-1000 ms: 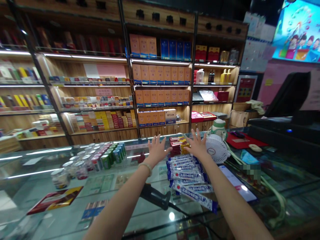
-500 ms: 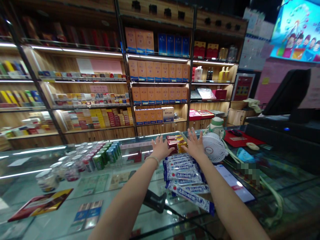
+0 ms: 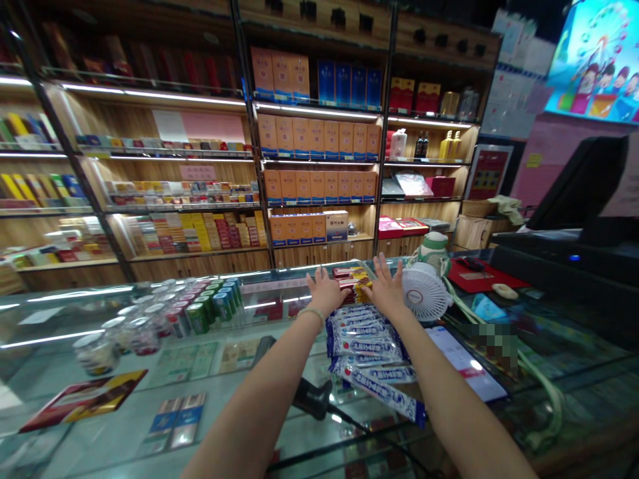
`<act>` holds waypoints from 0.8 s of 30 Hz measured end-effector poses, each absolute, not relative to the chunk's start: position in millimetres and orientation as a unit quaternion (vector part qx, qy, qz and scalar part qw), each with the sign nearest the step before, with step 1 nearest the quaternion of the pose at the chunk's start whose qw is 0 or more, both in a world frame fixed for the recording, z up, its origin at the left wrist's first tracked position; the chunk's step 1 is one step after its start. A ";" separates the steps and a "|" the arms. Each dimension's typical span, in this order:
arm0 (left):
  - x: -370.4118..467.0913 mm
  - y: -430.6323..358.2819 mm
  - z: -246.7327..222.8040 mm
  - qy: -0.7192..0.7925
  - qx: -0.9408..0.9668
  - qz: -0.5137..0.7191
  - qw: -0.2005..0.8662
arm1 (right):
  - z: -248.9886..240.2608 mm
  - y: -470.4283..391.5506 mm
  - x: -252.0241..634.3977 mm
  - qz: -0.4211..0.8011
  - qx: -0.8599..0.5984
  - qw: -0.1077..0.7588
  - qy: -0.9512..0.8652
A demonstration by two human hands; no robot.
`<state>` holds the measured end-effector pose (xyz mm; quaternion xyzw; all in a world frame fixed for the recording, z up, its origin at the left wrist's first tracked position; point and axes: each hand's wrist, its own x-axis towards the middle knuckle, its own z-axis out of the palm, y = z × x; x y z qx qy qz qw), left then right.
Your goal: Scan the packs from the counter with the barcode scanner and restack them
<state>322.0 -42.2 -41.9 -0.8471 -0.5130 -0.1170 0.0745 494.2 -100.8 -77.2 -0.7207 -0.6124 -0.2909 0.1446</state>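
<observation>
Between my two hands lies a stack of red and yellow snack packs (image 3: pixel 355 283) on the glass counter. My left hand (image 3: pixel 325 293) is at the stack's left side, fingers spread and thumb pointing at the packs. On the other side, my right hand (image 3: pixel 387 287) has its fingers raised and apart, with its thumb close to or touching the yellow end. I cannot tell whether either palm presses on the packs. Below the hands, blue and white wrapped sticks (image 3: pixel 367 339) lie in an overlapping row, the nearest one slanting. A black handheld scanner (image 3: pixel 312 397) lies partly behind my left forearm.
A white fan (image 3: pixel 425 293) and a green-capped bottle (image 3: pixel 433 247) stand right of my right hand. A tablet (image 3: pixel 464 362) lies beside my right forearm. Rows of jars and cans (image 3: pixel 198 318) fill the left counter. A dark monitor (image 3: pixel 579 186) stands at right; stocked shelves are behind.
My left hand has shifted slightly right, its thumb nearer the packs. The right hand stays almost in place, and the camera view has moved a little.
</observation>
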 end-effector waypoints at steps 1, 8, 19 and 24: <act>321.6 -42.8 -42.0 -0.515 -0.846 -0.119 0.074 | -77.8 -100.7 494.0 -0.291 -0.721 0.148 -0.611; 312.8 -50.3 -34.7 -0.530 -0.833 -0.140 0.072 | -76.7 -104.9 488.5 -0.295 -0.708 0.206 -0.608; 262.0 -68.1 6.1 -0.521 -0.805 -0.268 0.098 | -30.8 -122.4 450.1 -0.292 -0.679 0.311 -0.597; 232.1 -75.0 14.1 -0.515 -0.777 -0.339 0.129 | -16.0 -127.9 424.6 -0.266 -0.669 0.374 -0.584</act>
